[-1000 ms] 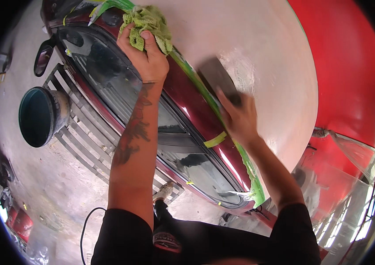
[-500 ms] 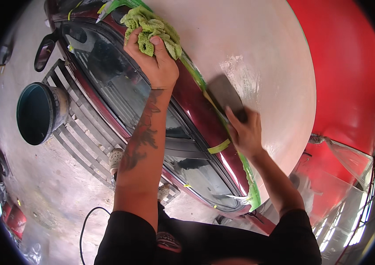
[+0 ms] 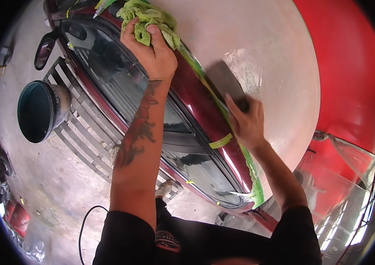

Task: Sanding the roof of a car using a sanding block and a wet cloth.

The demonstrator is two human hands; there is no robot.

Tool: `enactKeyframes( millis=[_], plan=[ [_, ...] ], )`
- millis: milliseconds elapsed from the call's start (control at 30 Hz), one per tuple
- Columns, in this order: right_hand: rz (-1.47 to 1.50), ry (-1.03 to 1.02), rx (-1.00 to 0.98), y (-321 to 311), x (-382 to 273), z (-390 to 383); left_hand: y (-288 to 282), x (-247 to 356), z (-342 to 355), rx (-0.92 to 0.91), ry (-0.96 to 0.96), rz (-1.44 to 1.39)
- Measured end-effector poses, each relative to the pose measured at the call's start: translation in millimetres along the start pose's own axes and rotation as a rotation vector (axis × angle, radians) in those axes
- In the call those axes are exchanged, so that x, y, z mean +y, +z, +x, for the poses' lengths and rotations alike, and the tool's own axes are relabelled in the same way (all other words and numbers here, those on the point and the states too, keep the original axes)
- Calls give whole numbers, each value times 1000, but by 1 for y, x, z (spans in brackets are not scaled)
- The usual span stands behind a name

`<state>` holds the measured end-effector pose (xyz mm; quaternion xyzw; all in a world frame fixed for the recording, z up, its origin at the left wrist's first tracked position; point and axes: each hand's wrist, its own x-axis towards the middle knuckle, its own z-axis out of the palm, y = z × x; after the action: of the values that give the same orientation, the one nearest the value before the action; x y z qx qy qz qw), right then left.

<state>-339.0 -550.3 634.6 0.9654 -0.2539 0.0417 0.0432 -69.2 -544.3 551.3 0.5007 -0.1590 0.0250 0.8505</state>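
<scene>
My left hand (image 3: 152, 53) is closed round a crumpled lime-green cloth (image 3: 154, 20), held over the top of the car's side near the windshield end. In my right hand (image 3: 247, 121) is a dark grey sanding block (image 3: 226, 85), tilted along the edge of the roof. Its face lies on the pale, matte roof panel (image 3: 280, 66), beside green masking tape (image 3: 194, 64) that borders the dark red car body (image 3: 196, 99). Wet, shiny streaks (image 3: 247, 70) show on the panel just past the block. My right fingertips partly hide the block's near end.
A dark bucket (image 3: 37, 112) stands on a slatted bench (image 3: 83, 128) left of the car. The side mirror (image 3: 44, 52) juts out above it. A bright red surface (image 3: 351, 66) lies beyond the roof, with clear plastic sheeting (image 3: 351, 157) below. A black hose (image 3: 85, 221) curves across the floor.
My left hand and the cloth have shifted slightly up and left. My right hand and the sanding block have moved only slightly along the roof edge; both holds are the same.
</scene>
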Motion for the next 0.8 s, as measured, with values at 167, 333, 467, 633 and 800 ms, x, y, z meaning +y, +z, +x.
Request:
enactKeyframes(
  millis=[167, 333, 467, 633, 800],
  plan=[
    [-29, 67, 60, 16, -33, 121, 6, -4, -3, -6, -14, -26],
    [-48, 57, -40, 4, -16, 10, -10, -3, 2, 9, -35, 11],
    [-32, 9, 5, 0, -3, 0, -3, 1, 0, -5, -30, 48],
    [-112, 17, 138, 21, -28, 128, 9, -3, -1, 15, -19, -24],
    [-55, 40, 17, 14, -30, 40, -21, -9, 5, -10, 2, 61]
  ],
)
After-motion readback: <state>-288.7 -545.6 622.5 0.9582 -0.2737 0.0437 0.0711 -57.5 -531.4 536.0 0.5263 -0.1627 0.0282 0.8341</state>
